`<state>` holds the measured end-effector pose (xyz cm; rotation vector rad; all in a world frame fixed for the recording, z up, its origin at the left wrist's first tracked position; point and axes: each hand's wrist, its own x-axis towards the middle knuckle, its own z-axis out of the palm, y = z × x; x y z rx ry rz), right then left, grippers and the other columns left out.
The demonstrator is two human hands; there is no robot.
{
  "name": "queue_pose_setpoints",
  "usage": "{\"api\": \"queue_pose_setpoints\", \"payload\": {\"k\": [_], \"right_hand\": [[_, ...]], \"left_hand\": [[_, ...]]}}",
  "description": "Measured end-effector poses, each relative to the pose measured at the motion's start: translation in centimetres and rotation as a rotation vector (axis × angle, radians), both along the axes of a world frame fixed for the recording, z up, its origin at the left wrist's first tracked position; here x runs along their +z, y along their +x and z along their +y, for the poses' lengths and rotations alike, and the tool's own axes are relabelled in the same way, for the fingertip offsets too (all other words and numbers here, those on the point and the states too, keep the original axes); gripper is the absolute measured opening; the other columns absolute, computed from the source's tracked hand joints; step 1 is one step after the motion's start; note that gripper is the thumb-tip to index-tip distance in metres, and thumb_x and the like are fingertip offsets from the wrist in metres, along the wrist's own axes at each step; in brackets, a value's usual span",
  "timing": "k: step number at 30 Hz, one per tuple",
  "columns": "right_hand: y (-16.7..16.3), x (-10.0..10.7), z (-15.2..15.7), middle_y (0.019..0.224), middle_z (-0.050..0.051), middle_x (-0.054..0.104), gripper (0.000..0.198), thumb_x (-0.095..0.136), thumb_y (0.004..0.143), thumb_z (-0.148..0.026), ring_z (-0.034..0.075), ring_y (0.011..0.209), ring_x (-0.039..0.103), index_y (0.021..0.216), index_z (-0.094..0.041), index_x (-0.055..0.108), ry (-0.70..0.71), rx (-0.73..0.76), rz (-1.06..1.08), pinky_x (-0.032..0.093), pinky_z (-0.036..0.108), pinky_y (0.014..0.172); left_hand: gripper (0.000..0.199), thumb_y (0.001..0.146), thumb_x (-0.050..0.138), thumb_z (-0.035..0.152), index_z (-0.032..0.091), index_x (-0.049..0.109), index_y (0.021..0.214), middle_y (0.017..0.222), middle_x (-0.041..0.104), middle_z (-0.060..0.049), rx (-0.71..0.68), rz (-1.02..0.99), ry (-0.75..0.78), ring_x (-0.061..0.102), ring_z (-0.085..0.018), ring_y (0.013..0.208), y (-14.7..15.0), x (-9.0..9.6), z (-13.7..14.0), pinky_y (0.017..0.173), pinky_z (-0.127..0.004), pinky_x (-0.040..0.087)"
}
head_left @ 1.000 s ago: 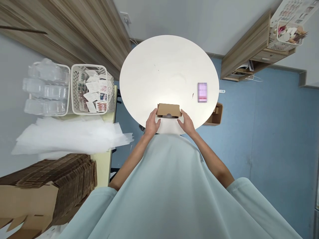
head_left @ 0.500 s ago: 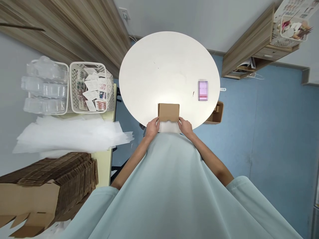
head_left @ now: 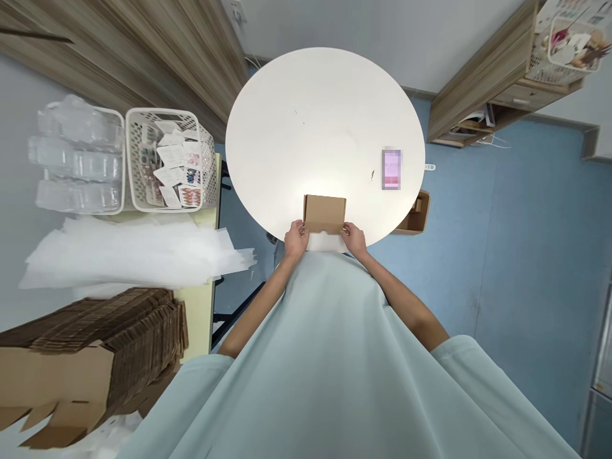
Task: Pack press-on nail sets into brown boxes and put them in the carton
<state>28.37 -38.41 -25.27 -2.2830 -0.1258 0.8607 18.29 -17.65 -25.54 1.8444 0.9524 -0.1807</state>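
A small brown cardboard box (head_left: 325, 213) lies at the near edge of the round white table (head_left: 315, 95). My left hand (head_left: 296, 240) grips its near left corner, fingers closed along the side. At the near right corner my right hand (head_left: 354, 240) holds the box the same way, with thumb and fingers bent round the edge. The box's lid looks folded over, with a small notch in its near edge. Bare white tabletop shows between my hands, just below the box.
A phone (head_left: 391, 169) with a blurred screen lies on the table's right. To the left stand a basket of packaged cards (head_left: 201, 159), a bin of clear plastic trays (head_left: 79, 159), white sheets (head_left: 129, 255) and stacked flat cardboard (head_left: 119, 344). An open carton (head_left: 417, 220) sits below the table's right edge.
My left hand has shifted slightly right and wraps closer to the box's corner. The box stays in nearly the same place, tilted a little; the whole view has shifted slightly.
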Motion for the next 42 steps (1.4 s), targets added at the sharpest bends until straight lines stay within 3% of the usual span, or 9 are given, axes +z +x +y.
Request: {"api": "queue_pose_setpoints", "payload": {"k": [7, 14, 22, 26, 29, 32, 36, 38, 42], "right_hand": [[0.6, -0.6, 0.6, 0.141, 0.011, 0.076, 0.042, 0.057, 0.101, -0.015, 0.025, 0.118, 0.078, 0.141, -0.021, 0.066, 0.007, -0.046, -0.013, 0.058, 0.041, 0.110], [1.2, 0.2, 1.2, 0.137, 0.014, 0.077, 0.044, 0.055, 0.104, -0.019, 0.027, 0.116, 0.078, 0.147, -0.019, 0.062, -0.042, -0.024, -0.002, 0.058, 0.044, 0.108], [1.7, 0.4, 1.5, 0.129, 0.011, 0.080, 0.045, 0.056, 0.103, -0.021, 0.027, 0.116, 0.076, 0.147, -0.020, 0.063, -0.110, 0.031, 0.010, 0.056, 0.042, 0.108], [2.2, 0.3, 1.9, 0.135, 0.016, 0.074, 0.047, 0.055, 0.103, -0.022, 0.027, 0.116, 0.075, 0.149, -0.016, 0.063, -0.113, 0.058, -0.019, 0.057, 0.041, 0.109], [2.5, 0.6, 2.1, 0.151, 0.020, 0.065, 0.042, 0.056, 0.102, -0.024, 0.028, 0.125, 0.072, 0.140, -0.014, 0.070, -0.053, 0.039, -0.059, 0.057, 0.039, 0.111], [2.7, 1.5, 1.8, 0.158, 0.014, 0.063, 0.031, 0.055, 0.103, -0.030, 0.028, 0.134, 0.069, 0.118, -0.019, 0.080, 0.047, 0.002, -0.076, 0.056, 0.040, 0.114], [2.5, 4.0, 0.6, 0.140, 0.007, 0.077, 0.039, 0.054, 0.105, -0.048, 0.031, 0.120, 0.075, 0.098, -0.024, 0.083, 0.116, -0.066, -0.074, 0.059, 0.043, 0.104], [2.4, 5.3, 0.0, 0.120, 0.007, 0.083, 0.048, 0.053, 0.104, -0.058, 0.031, 0.107, 0.076, 0.093, -0.023, 0.082, 0.111, -0.093, -0.086, 0.060, 0.040, 0.095], [2.7, 6.7, -0.8, 0.074, 0.004, 0.071, 0.062, 0.048, 0.105, -0.069, 0.024, 0.078, 0.068, 0.074, -0.022, 0.074, 0.014, -0.071, -0.056, 0.055, 0.032, 0.074]], "left_hand": [[0.053, 0.095, 0.060, 0.009, 0.017, 0.063, 0.147, 0.147, 0.071, -0.017, -0.024, 0.026, 0.024, 0.071, -0.028, 0.134, 0.7, -0.7, 0.2, 0.118, -0.043, 0.053], [0.057, 0.096, 0.061, 0.011, 0.015, 0.061, 0.152, 0.149, 0.070, -0.017, -0.031, 0.005, 0.015, 0.071, -0.028, 0.136, 1.2, -0.7, 0.6, 0.120, -0.044, 0.051], [0.054, 0.095, 0.059, 0.012, 0.018, 0.066, 0.148, 0.144, 0.074, -0.014, -0.054, -0.011, 0.053, 0.074, -0.029, 0.130, 1.6, -0.9, 1.0, 0.119, -0.044, 0.053], [0.054, 0.094, 0.061, 0.013, 0.020, 0.066, 0.148, 0.138, 0.077, -0.013, -0.062, -0.006, 0.027, 0.075, -0.030, 0.126, 2.4, -0.9, 1.5, 0.116, -0.047, 0.055], [0.048, 0.095, 0.064, 0.018, 0.017, 0.069, 0.143, 0.150, 0.070, -0.016, -0.033, -0.035, -0.032, 0.073, -0.029, 0.130, 2.8, -0.3, 1.7, 0.116, -0.046, 0.056], [0.041, 0.101, 0.064, 0.029, 0.015, 0.071, 0.139, 0.156, 0.065, -0.016, 0.000, -0.110, -0.064, 0.069, -0.028, 0.136, 2.6, 1.3, 1.7, 0.119, -0.043, 0.054], [0.041, 0.106, 0.061, 0.045, 0.018, 0.074, 0.134, 0.136, 0.078, -0.012, 0.010, -0.162, -0.051, 0.073, -0.027, 0.129, 1.6, 4.4, 1.6, 0.117, -0.041, 0.055], [0.043, 0.106, 0.061, 0.052, 0.019, 0.078, 0.127, 0.131, 0.080, -0.011, -0.008, -0.132, -0.018, 0.074, -0.029, 0.125, 1.2, 5.6, 1.6, 0.114, -0.042, 0.056], [0.046, 0.107, 0.056, 0.057, 0.022, 0.083, 0.117, 0.119, 0.083, -0.009, -0.071, -0.030, -0.015, 0.077, -0.032, 0.115, 1.0, 6.3, 1.7, 0.110, -0.045, 0.057]]}}
